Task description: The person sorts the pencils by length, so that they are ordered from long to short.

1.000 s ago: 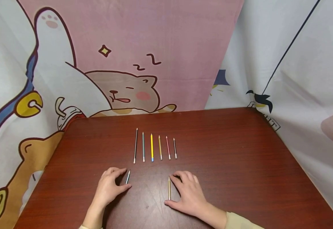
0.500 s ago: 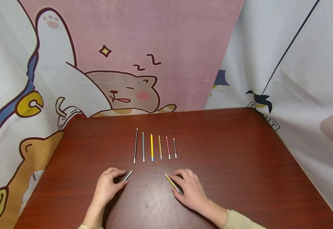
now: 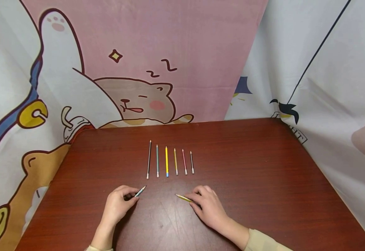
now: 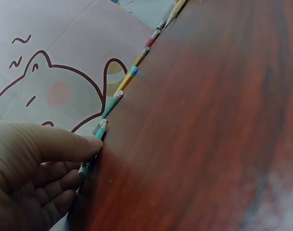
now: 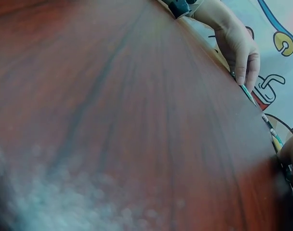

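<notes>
My left hand pinches a short teal pencil between thumb and fingers, its point slanting away to the right. In the left wrist view the teal pencil shows a pale eraser end below the thumb. My right hand pinches a short yellow pencil whose point faces left; its rear end is hidden under the fingers. Beyond both hands lies a row of pencils: long black, teal, yellow with a blue end, dull yellow, red and short black.
The row's pencils lie side by side, points away from me, getting shorter to the right. All rests on a reddish-brown wooden table. A cartoon-printed cloth hangs along the table's far edge and sides.
The yellow pencil has swung from pointing away to pointing left, and my right fingers have closed in on it. The teal pencil has tilted further right in my left fingers. The row is unmoved.
</notes>
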A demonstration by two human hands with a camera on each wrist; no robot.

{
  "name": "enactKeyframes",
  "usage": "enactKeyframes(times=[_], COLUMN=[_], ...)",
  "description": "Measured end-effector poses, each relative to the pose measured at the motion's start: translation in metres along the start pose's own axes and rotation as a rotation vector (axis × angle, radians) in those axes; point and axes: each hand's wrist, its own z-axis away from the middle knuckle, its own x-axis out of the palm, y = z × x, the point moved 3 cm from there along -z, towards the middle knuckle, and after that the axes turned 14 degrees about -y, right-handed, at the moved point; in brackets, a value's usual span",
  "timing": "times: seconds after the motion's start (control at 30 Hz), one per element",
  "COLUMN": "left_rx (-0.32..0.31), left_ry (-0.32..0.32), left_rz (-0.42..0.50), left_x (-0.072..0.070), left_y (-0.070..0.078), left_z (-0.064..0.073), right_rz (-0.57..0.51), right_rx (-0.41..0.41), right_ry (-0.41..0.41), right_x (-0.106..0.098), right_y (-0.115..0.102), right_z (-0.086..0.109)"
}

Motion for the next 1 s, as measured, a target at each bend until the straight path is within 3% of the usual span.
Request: enactKeyframes(times=[0.4,0.73,1.0], left_rx=[-0.054,-0.027,-0.017], left_ry=[-0.024,-0.022,-0.021], left_rz=[-0.013,-0.025,-0.034], left_x=[0.0000,0.0011,0.0020], left_y=[-0.0011,-0.0003,-0.0019], left_z=[0.0006,-0.0001,-0.0009], right_rz=[-0.027,-0.006,-0.068], right_rx=[-0.015,-0.012,0.017], right_ry=[0.021,0.032,0.023], right_x=[-0.0007,-0.0009,-0.0051], right_y=[-0.0002,0.0000,0.0011], right_z=[-0.0015,0.0005,-0.0014])
